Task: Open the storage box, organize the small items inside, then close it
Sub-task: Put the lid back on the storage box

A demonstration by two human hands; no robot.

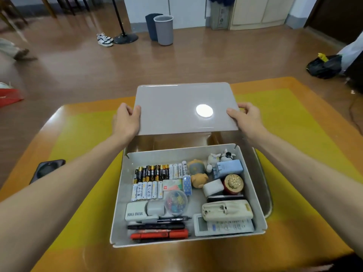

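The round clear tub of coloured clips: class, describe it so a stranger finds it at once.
Look in the open storage box on the table. Near its middle, below the batteries, sits the tub of clips. It alone is round, see-through and multicoloured inside.

Bright, even indoor light from overhead, round white glare spot on the glossy lid (184, 108), soft sheen on the wooden floor (196, 55), faint shadows beneath the box, wide-angle bending at the edges, slight softness throughout, corners blurred
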